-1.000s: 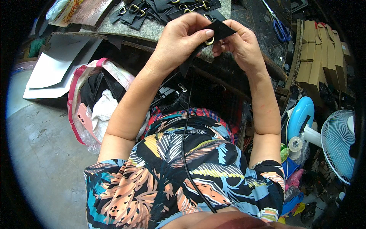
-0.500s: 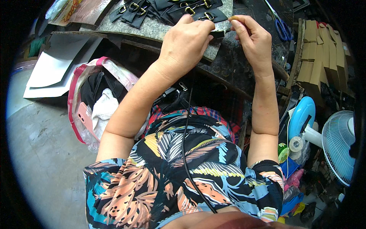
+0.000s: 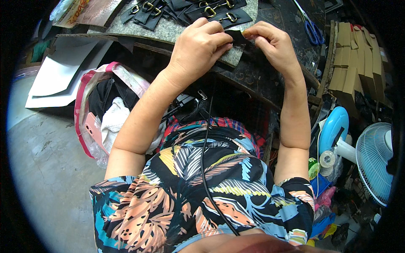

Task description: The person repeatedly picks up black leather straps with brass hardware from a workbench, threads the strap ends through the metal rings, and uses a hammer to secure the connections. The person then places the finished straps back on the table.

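Head view: your left hand (image 3: 198, 48) and right hand (image 3: 270, 44) pinch one black strap (image 3: 237, 38) over the tabletop (image 3: 177, 31), both grips clamped for control.

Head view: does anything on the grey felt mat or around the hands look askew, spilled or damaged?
Nothing stands out. Both hands, left hand and right hand, pinch one small black strap piece over the grey felt mat. The black straps with brass buckles lie loosely overlapped, none visibly torn. Blue-handled scissors lie flat nearby.
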`<state>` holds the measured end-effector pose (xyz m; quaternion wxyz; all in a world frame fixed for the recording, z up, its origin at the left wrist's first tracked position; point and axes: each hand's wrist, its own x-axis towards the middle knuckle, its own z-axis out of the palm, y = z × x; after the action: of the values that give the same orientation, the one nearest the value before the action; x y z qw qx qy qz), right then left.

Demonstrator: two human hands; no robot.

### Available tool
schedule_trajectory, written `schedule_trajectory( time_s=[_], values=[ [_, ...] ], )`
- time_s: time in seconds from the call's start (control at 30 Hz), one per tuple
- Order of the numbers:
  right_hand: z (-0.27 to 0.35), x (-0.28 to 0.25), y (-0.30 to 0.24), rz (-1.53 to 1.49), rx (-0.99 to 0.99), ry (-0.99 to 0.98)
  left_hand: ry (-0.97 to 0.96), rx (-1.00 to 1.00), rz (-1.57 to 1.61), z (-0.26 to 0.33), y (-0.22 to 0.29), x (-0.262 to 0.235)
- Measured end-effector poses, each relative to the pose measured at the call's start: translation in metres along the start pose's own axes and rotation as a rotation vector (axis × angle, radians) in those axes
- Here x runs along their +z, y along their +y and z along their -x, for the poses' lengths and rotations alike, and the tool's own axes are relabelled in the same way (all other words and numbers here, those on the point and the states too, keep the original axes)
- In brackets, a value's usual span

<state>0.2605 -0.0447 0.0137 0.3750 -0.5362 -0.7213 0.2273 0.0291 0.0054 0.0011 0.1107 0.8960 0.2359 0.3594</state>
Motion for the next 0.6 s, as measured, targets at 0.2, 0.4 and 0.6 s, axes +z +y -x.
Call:
schedule_trajectory(
  time_s=[0.2,0.4,0.6],
  values=[
    [0.001,0.003,0.005,0.116,-0.007,0.012,0.035,-0.01,0.045,0.0,-0.003,0.005],
    [-0.002,0.002,0.006,0.219,-0.037,-0.025,-0.115,-0.007,0.027,-0.004,-0.003,-0.004],
    [-0.004,-0.007,0.009,0.121,0.014,-0.161,-0.09,-0.061,0.036,-0.004,0.001,-0.001]
  ],
)
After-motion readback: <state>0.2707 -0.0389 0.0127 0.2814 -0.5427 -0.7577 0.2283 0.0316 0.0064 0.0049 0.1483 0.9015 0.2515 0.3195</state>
